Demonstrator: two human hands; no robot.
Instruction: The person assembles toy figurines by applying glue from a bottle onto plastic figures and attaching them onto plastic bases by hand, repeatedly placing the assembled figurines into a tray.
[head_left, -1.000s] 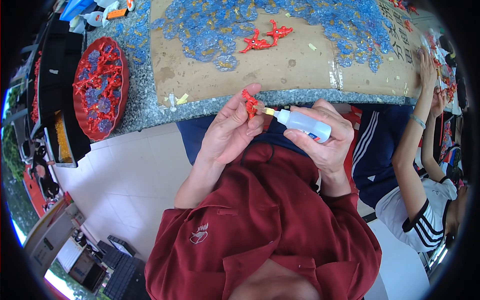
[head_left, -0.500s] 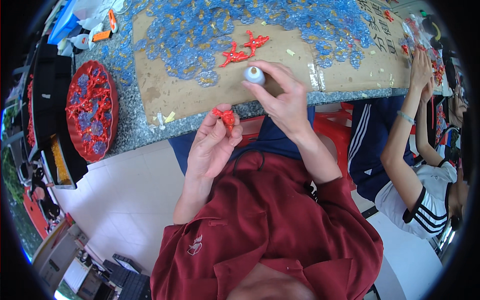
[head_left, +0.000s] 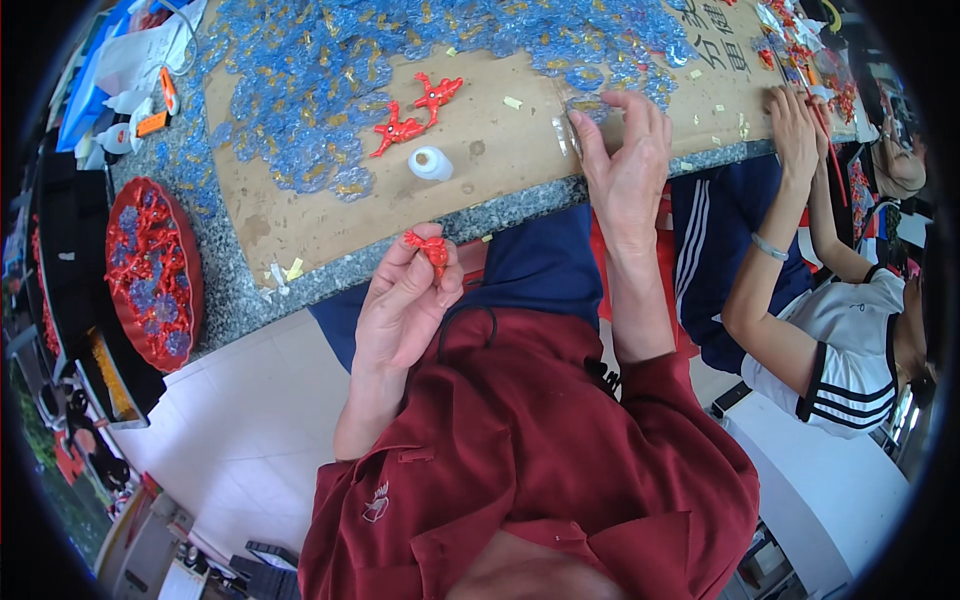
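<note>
Just in front of the table edge, my left hand (head_left: 408, 300) pinches a small red plastic figure (head_left: 430, 255) between thumb and fingers. My right hand (head_left: 630, 165) is over the cardboard, thumb and fingers apart with nothing between them. Its fingertips are close to the rim of a wide spread of clear blue discs with yellowish centres (head_left: 300, 110). Upright on the cardboard stands a small white bottle (head_left: 430, 163), its brownish top facing up. Behind the bottle lie two more red figures, one (head_left: 399, 130) nearer and another (head_left: 438, 92) farther off.
A red scalloped bowl (head_left: 190, 300) of red figures and blue discs stands at the left on the speckled tabletop (head_left: 235, 300). Cardboard (head_left: 500, 150) covers much of the table. Orange-handled cutters (head_left: 152, 124) lie far left. A co-worker's hands (head_left: 800, 135) work at the right.
My right hand has let go of the white bottle, which now stands on the cardboard, and has moved right toward the blue discs. My left hand keeps the red figure. The view has shifted.
</note>
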